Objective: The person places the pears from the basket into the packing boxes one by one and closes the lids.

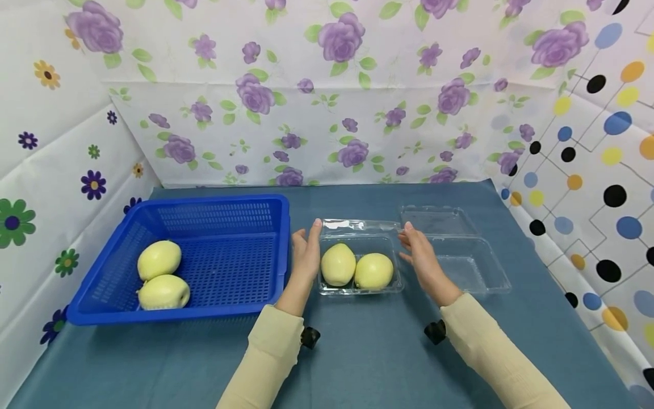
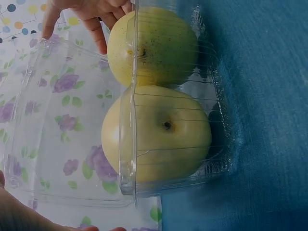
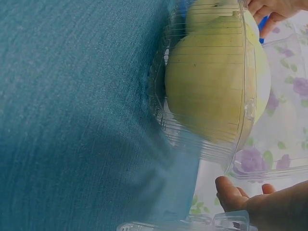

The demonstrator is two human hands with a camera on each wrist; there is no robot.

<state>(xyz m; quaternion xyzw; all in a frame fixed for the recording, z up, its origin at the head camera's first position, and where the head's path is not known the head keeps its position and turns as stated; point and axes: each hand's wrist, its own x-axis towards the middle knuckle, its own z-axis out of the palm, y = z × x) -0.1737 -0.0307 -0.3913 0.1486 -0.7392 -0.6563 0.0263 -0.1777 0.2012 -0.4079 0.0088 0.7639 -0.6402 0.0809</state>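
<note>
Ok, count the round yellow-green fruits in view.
4: two round yellow-green fruits in the left side of the blue perforated plastic basket, two more in the leftmost clear plastic box. None looks hidden.

A white back wall covering (image 1: 301,128), printed with purple roses and green leaves, rose behind the work surface, a crease running across it. The left wall covering (image 1: 61,176) bore green, purple and orange flowers; the right one (image 1: 587,187) showed black, blue, orange and yellow dots joined by thin lines. Soft light fell over the blue-grey tabletop (image 1: 363,363).
</note>
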